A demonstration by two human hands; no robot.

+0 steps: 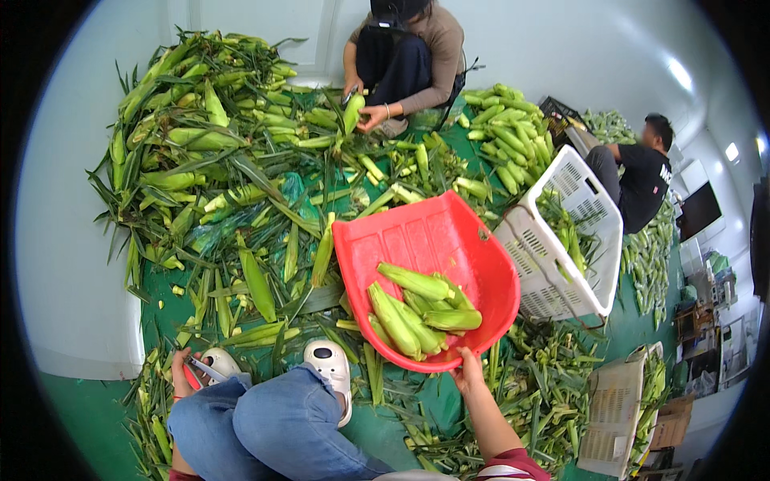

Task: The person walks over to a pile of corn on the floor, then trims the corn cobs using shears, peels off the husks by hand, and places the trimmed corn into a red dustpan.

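Note:
My right hand [466, 371] grips the near rim of a red plastic scoop-shaped basin [394, 237]. Several ears of corn in pale green husks [415, 279] lie in the basin's near half. Low on the left, beside my knee, my left hand [182, 374] is closed around a red-handled hand tool [194, 379], apparently pruning shears; my knee and shoe partly surround it. Loose husks and a green ear [257, 285] lie on the floor beyond my shoes.
A large heap of unhusked corn [198, 138] rises at the left wall. Opposite, a seated person [415, 66] holds an ear; another person [643, 171] sits far right. A white crate [523, 270] with husks stands beside the basin, near trimmed ears [511, 132] and husk litter [541, 385].

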